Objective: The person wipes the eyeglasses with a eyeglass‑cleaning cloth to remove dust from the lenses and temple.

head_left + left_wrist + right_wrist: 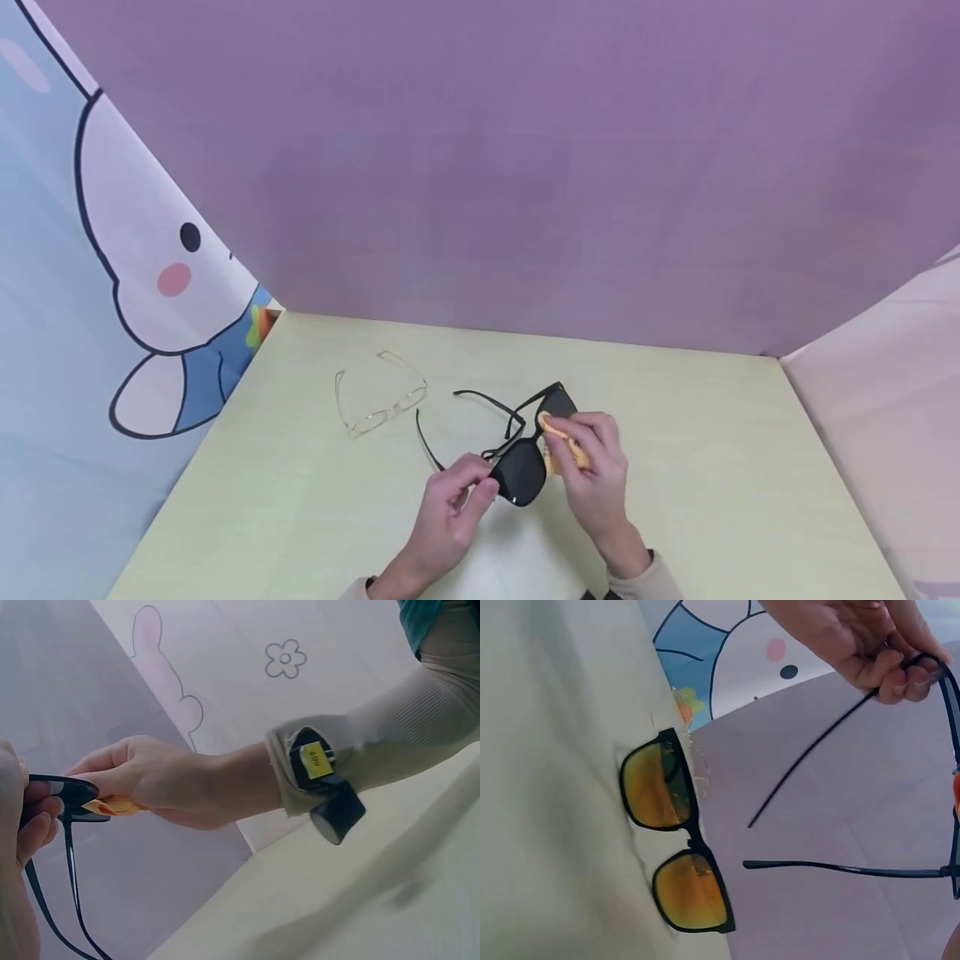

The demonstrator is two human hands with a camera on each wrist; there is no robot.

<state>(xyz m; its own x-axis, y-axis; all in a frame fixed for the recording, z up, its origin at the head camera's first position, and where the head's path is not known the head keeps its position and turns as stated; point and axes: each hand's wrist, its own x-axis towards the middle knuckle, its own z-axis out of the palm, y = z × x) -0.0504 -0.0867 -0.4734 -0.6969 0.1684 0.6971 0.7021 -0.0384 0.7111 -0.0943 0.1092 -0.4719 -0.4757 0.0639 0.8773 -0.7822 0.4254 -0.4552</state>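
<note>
A pair of black sunglasses (521,473) is held up above the table, dark lenses facing the person and temples unfolded. My left hand (448,518) pinches the outer corner of its left lens between thumb and fingers. On the other lens, my right hand (602,477) presses an orange cloth (580,455), pinched between thumb and fingers. The left wrist view shows that cloth (114,805) folded over the rim. Behind the held pair, a second pair of sunglasses (694,894) lies on the table, its lenses orange-yellow in the right wrist view; the held pair partly hides it in the head view.
Thin wire-framed eyeglasses (371,422) lie with their temples open on the pale table (300,500), left of the sunglasses. A purple panel (525,167) rises along the table's back edge. Cartoon-printed fabric (172,208) hangs at the left, and a pale sheet (885,400) borders the right.
</note>
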